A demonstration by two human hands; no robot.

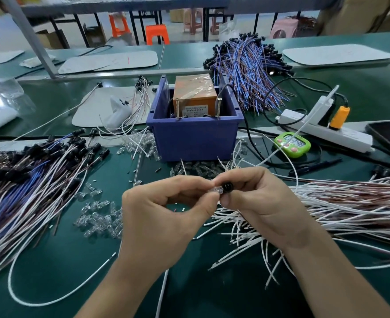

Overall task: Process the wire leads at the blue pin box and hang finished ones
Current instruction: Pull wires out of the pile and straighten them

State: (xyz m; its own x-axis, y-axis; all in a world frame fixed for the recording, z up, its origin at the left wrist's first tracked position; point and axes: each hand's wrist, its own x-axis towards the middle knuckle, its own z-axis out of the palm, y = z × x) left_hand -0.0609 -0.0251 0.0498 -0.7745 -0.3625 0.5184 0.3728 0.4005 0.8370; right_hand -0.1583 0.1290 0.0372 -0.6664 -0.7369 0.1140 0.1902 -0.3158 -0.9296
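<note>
My left hand [166,212] pinches a small clear bulb [217,188] between thumb and fingertips. My right hand [265,203] grips a black round holder [227,187] right beside the bulb, and the two parts touch. Both hands are held above the green table, in front of the blue pin box [195,136]. Two upright pins [178,109] stand at the box's front rim, and an orange block [194,92] sits inside. Loose white and brown wire leads [327,203] lie under and right of my right hand.
A heap of finished leads with black holders [40,166] lies at the left. Loose clear bulbs [100,219] are scattered near my left hand. A blue-wire bundle [246,65] lies behind the box. A green timer [292,144], a power strip [322,129] and a phone [389,136] are at the right.
</note>
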